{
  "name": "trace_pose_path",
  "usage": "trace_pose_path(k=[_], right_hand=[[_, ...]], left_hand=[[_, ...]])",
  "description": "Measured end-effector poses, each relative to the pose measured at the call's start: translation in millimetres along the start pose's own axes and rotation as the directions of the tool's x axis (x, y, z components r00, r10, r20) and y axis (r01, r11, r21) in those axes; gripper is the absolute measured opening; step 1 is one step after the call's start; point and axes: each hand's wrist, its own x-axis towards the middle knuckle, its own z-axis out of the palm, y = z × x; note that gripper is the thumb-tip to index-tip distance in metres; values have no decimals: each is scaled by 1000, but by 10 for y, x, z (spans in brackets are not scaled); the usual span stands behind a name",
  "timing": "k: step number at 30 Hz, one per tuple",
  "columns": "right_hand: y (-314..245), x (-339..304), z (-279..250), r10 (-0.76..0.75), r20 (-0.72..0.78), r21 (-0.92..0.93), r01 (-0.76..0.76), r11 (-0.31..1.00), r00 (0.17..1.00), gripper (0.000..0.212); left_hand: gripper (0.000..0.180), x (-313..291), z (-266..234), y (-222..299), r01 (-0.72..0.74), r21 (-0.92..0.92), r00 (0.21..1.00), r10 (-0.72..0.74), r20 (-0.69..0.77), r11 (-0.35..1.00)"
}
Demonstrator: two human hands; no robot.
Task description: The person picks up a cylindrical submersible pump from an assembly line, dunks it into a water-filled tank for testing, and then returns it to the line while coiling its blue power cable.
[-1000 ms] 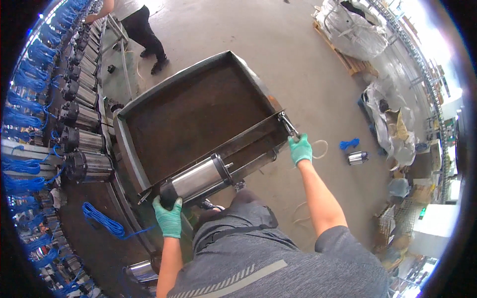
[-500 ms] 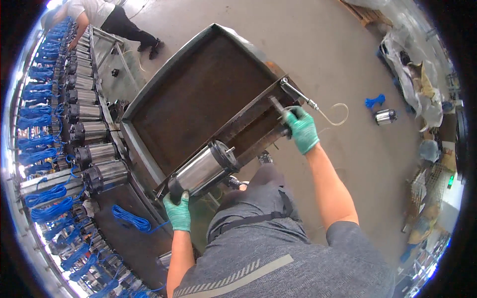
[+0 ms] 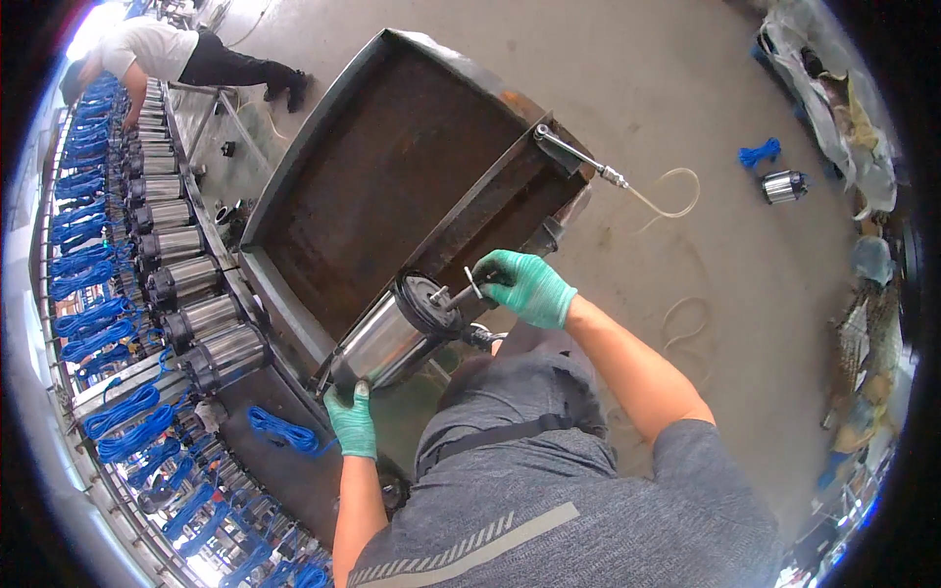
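A shiny steel cylindrical motor (image 3: 377, 345) with black end caps lies tilted on the near edge of the metal tray, its short shaft pointing up and right. Gloved in green, my left hand (image 3: 353, 419) grips its lower end, thumb on top. My right hand (image 3: 527, 287), gloved too, is closed around a slim metal tool (image 3: 472, 283) with a thin crosspiece. This tool is right beside the motor's shaft (image 3: 443, 297); whether they touch I cannot tell. Part of the tool is hidden by the glove.
The large rusty tray (image 3: 392, 167) has raised walls. On its right corner sits a metal fitting (image 3: 578, 152) with a clear hose. Similar motors (image 3: 225, 353) and blue cable coils (image 3: 132, 412) line the left rack, where another person (image 3: 157, 54) leans over. A lone motor (image 3: 784, 186) lies on the floor.
My right hand has moved down and left with the tool, from over the tray's right end to the motor's shaft. My left hand stays on the motor. The view has shifted slightly.
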Motion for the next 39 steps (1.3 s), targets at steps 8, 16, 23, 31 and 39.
trace_pose_path(k=[8, 16, 23, 31, 39], right_hand=[[20, 175, 181, -126, -26, -109, 122, 986, 992, 27], [-44, 373, 138, -87, 36, -191, 93, 977, 996, 25], [-158, 447, 110, 48, 67, -273, -28, 962, 997, 24], [-196, 522, 118, 168, 33, -576, -119, 809, 985, 47], [-379, 524, 187, 325, 99, -641, -190, 744, 940, 47]], left_hand=[[55, -12, 9, 65, 8, -17, 1000, -8, 18, 1000], [56, -63, 42, 80, -2, 24, 999, 2, -37, 1000], [58, -39, 25, -82, 9, 100, 999, -4, -50, 995], [57, -101, 86, 141, 18, 86, 999, -15, -43, 996], [58, -106, 112, 87, -13, 54, 997, 17, -75, 998]])
